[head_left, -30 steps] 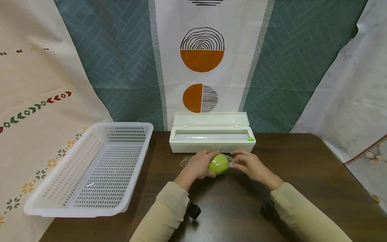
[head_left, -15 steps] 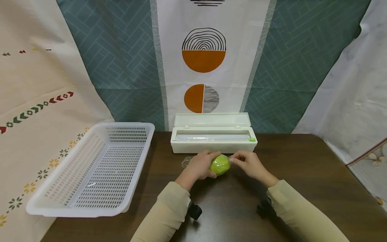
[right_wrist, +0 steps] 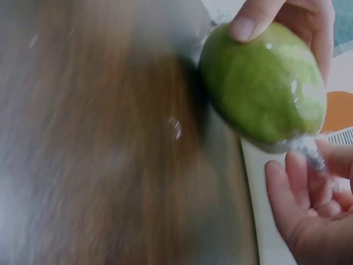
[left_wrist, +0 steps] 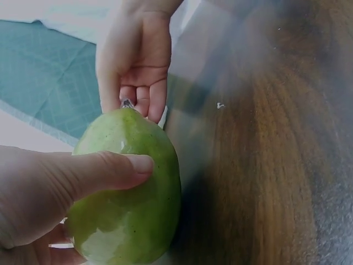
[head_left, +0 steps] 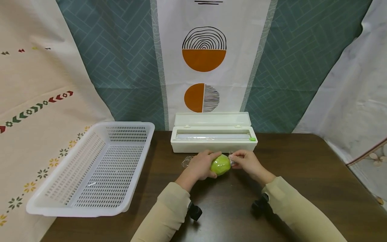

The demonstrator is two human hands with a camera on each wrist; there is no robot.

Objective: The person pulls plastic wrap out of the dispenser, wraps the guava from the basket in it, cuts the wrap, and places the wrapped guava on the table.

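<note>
A smooth oval green mango [head_left: 221, 165], tightly covered in clear plastic wrap, is just in front of the white wrap box. My left hand [head_left: 198, 167] grips it from the left, its thumb [left_wrist: 118, 171] across the skin in the left wrist view. At the fruit's right end the film gathers into a thin twisted tail [right_wrist: 310, 153]. My right hand [head_left: 248, 164] pinches that tail between thumb and fingers, close to the fruit. Past the left hand, a crumpled end of film [head_left: 186, 162] sticks out on the other side.
Behind the hands stands a white plastic wrap box [head_left: 214, 146], its lid up, with a film roll [head_left: 211, 136] inside and a green slider [head_left: 252, 139] on its bar. A white slotted basket [head_left: 133, 178] is at the left of the dark wooden table [head_left: 302, 174].
My right hand has gone from loosely spread fingers beside the film to pinching its twisted end, its wrist shifting slightly left. The left hand keeps its grip on the mango.
</note>
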